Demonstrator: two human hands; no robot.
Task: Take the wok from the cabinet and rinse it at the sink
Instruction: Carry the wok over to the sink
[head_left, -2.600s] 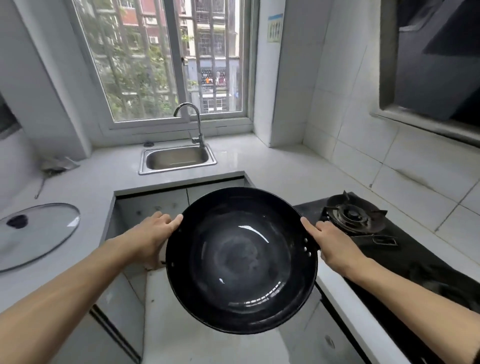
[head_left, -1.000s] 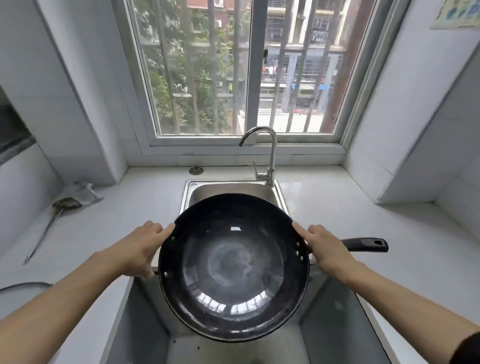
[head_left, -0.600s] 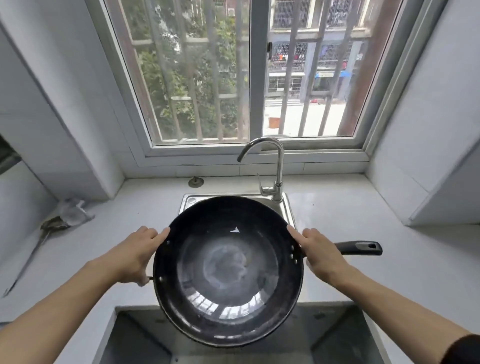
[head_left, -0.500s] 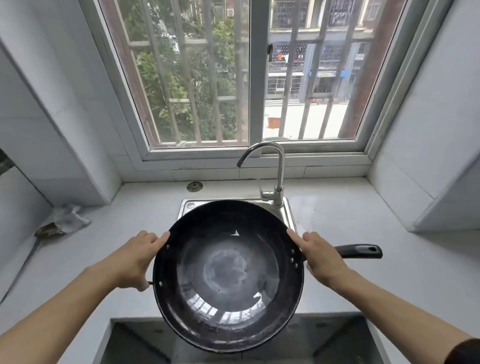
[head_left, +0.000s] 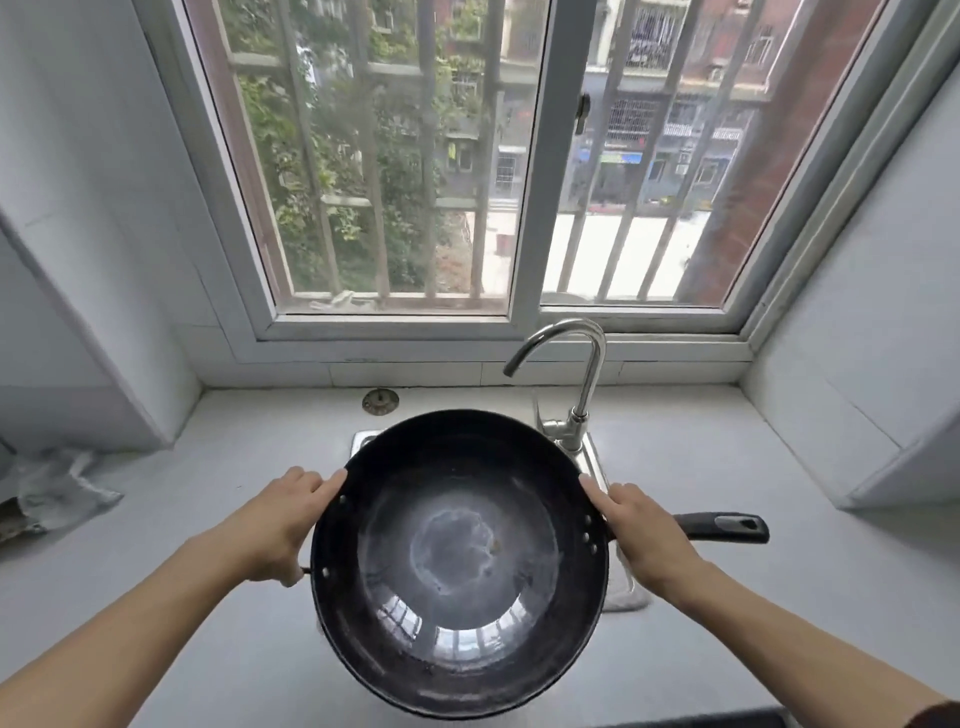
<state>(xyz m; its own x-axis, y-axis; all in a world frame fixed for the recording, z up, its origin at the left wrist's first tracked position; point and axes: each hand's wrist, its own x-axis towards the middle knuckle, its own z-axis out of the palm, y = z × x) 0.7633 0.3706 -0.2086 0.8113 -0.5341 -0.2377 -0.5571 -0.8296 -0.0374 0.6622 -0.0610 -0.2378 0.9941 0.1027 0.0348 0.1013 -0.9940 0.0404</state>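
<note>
Wok (head_left: 460, 564) out of the cabinet and at the sink (head_left: 363, 441); fetch step looks done. No water running from the faucet (head_left: 584, 364), wok interior looks dry, so the rinse is not yet begun.

Left hand (head_left: 283, 525): fingers curled over the wok's left rim, thumb side under; it seems to grip a small side handle there, mostly hidden by the hand.

Between the 2 hands: wok held above the sink, covering most of the basin, tilted toward the viewer.

Right hand (head_left: 641, 535): fingers curled at the right rim, by the root of the long handle, which sticks out past it to the right. Faucet just beyond this hand.
</note>
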